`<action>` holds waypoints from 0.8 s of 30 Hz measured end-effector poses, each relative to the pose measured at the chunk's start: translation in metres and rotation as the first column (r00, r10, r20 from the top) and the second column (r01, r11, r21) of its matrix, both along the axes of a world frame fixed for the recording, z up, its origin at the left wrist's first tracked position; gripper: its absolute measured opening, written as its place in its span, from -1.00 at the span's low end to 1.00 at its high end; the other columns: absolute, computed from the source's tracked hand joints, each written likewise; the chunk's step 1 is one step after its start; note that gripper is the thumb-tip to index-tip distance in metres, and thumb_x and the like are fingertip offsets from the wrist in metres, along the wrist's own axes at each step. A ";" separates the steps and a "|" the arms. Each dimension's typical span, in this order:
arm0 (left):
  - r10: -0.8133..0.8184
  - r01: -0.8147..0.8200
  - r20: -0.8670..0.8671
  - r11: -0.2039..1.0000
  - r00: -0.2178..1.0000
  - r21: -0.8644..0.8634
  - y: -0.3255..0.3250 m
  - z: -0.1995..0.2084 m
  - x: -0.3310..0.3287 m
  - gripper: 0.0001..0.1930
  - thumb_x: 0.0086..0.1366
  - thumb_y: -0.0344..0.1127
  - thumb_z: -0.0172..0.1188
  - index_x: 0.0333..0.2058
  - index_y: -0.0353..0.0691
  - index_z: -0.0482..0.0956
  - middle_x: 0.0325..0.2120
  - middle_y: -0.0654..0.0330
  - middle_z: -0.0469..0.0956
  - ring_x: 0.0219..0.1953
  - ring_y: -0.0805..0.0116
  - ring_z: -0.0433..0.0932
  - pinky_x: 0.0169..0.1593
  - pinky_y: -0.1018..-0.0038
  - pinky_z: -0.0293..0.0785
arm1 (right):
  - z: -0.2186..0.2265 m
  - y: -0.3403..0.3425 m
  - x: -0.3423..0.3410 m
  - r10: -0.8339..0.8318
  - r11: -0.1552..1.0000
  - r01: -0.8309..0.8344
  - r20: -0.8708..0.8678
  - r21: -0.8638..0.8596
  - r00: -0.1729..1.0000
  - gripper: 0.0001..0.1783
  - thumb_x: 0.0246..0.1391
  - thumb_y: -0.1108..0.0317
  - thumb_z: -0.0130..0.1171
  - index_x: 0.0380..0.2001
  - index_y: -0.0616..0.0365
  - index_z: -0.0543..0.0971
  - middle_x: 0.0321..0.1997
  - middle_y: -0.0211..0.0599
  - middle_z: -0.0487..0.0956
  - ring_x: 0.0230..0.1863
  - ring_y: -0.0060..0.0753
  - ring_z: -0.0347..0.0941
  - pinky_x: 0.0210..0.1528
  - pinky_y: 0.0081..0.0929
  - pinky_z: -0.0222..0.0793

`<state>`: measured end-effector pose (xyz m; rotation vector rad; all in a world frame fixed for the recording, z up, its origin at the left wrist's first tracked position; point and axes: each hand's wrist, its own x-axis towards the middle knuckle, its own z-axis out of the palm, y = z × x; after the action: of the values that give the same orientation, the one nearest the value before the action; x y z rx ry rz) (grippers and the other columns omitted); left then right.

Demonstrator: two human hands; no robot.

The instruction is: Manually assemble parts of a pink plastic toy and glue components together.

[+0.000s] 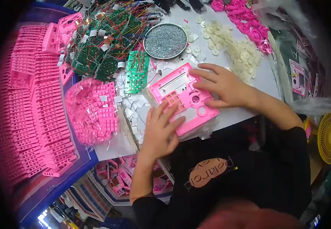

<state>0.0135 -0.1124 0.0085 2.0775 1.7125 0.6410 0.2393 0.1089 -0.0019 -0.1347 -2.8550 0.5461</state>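
A pink plastic casing with long slots, small square openings and round holes lies face up on the white table in front of me. My left hand rests at its lower left, fingers spread, the fingertips by the square openings. From the right, my right hand reaches over the casing's edge with its fingers apart and the thumb near the round holes. Clear plastic film shows under the casing. Just left of it lies a flat green circuit board.
A round dish of tiny metal pieces stands beyond the casing. Wired circuit boards are heaped far left, above bagged pink button pieces. Stacked pink casings fill a blue crate. Whitish discs and pink coiled parts lie far right.
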 end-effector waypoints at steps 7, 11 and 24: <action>0.039 -0.040 0.037 0.998 0.999 0.047 0.018 0.014 0.030 -0.47 0.07 -0.29 0.41 0.06 -0.23 0.56 0.21 0.06 0.47 0.29 -0.04 0.38 0.35 0.01 0.20 | 0.002 -0.024 -0.009 -0.052 0.995 0.050 0.020 0.087 0.998 -0.48 -0.02 0.27 0.30 0.07 0.14 0.56 0.32 -0.11 0.40 0.31 0.06 0.30 0.17 -0.14 0.36; 0.053 -0.053 -0.010 0.999 0.999 -0.007 0.010 -0.007 0.035 -0.45 0.05 -0.25 0.44 0.05 -0.20 0.57 0.24 0.05 0.45 0.30 -0.03 0.37 0.34 0.00 0.20 | 0.000 0.027 -0.019 -0.322 0.752 0.234 -0.033 -0.616 0.946 -0.79 0.22 0.33 0.21 -0.17 0.21 0.67 -0.20 -0.22 0.68 -0.14 -0.37 0.59 -0.07 -0.41 0.49; 0.061 -0.066 0.092 0.997 0.994 0.046 0.013 -0.013 0.033 -0.51 0.05 -0.24 0.43 -0.01 -0.20 0.59 0.22 0.06 0.47 0.28 -0.01 0.40 0.30 0.07 0.24 | -0.024 0.086 -0.062 -0.349 0.922 0.376 -0.227 0.090 0.909 -0.86 0.01 0.27 0.28 -0.44 0.08 0.61 -0.42 -0.25 0.56 -0.28 -0.05 0.50 -0.23 -0.11 0.44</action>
<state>0.0461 -0.0998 -0.0045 2.0008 1.7340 0.7925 0.1776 0.1948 -0.0260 -0.5418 -2.5625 0.2735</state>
